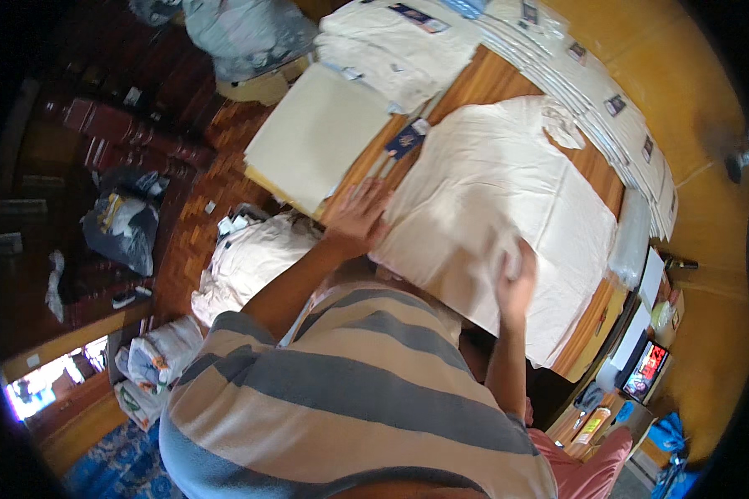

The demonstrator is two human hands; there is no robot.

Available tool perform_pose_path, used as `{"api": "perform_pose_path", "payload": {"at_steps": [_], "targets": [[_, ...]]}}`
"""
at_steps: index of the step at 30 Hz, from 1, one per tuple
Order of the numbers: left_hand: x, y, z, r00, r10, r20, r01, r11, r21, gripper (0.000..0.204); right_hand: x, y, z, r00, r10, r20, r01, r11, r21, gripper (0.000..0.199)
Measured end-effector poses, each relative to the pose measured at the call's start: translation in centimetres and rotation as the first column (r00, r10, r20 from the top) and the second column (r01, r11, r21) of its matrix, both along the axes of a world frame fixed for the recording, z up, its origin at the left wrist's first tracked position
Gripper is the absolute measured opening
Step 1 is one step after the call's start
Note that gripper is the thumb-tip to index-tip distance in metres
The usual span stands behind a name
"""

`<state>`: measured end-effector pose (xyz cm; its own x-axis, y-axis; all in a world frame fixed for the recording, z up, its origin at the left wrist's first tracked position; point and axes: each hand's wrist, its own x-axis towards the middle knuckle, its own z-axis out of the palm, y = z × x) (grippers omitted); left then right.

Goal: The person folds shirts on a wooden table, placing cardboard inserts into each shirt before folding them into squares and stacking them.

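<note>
A cream T-shirt (499,179) is spread over the wooden table (503,75) in front of me, its neckline toward the far right. Some creases run across the cloth. My left hand (359,218) rests at the shirt's left edge with fingers stretched out, partly over the bare wood. Above the near part of the shirt is my right hand (516,274), smeared by motion; whether it touches the cloth I cannot tell. A dark blue tag or card (406,139) lies beside the shirt's left side.
Pale flat sheets (320,133) are stacked left of the shirt. Folded cream garments (399,50) lie beyond, and a row of packed shirts (616,108) lines the far right edge. A lit screen (646,370) stands at right. Heaped cloth (258,258) sits low at left.
</note>
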<state>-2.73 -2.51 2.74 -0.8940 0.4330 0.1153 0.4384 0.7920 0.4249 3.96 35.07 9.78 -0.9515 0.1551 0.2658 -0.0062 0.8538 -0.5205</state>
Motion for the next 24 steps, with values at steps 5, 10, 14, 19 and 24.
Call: {"api": "perform_pose_path", "payload": {"at_steps": [5, 10, 14, 19, 24], "targets": [[0.5, -0.1, 0.1, 0.997, -0.008, 0.077, 0.015, 0.996, -0.083, 0.075, -10.7, -26.3, 4.8, 0.706, 0.704, -0.082, -0.706, 0.708, -0.003, 0.072], [0.7, -1.2, -4.9, 0.997, -0.051, -0.051, 0.052, 0.998, 0.019, 0.072, -12.0, -37.6, 0.7, 0.705, 0.691, 0.160, -0.685, 0.606, 0.404, 0.074], [5.7, -3.9, -1.7, 0.951, -0.156, 0.267, 0.008, 0.877, 0.481, 0.065, -12.7, -36.8, 0.3, 0.627, 0.726, 0.283, -0.746, 0.454, 0.488, 0.059], [8.7, -6.7, 2.8, 0.483, -0.654, 0.582, -0.589, 0.248, 0.769, 0.077, -10.6, -29.5, 12.3, 0.499, 0.863, -0.077, -0.755, 0.477, 0.450, 0.036], [5.8, -7.8, 4.4, 0.628, -0.751, 0.203, -0.750, -0.515, 0.416, 0.095, -5.9, -13.3, 18.1, 0.579, 0.806, -0.122, -0.761, 0.588, 0.275, 0.021]]}}
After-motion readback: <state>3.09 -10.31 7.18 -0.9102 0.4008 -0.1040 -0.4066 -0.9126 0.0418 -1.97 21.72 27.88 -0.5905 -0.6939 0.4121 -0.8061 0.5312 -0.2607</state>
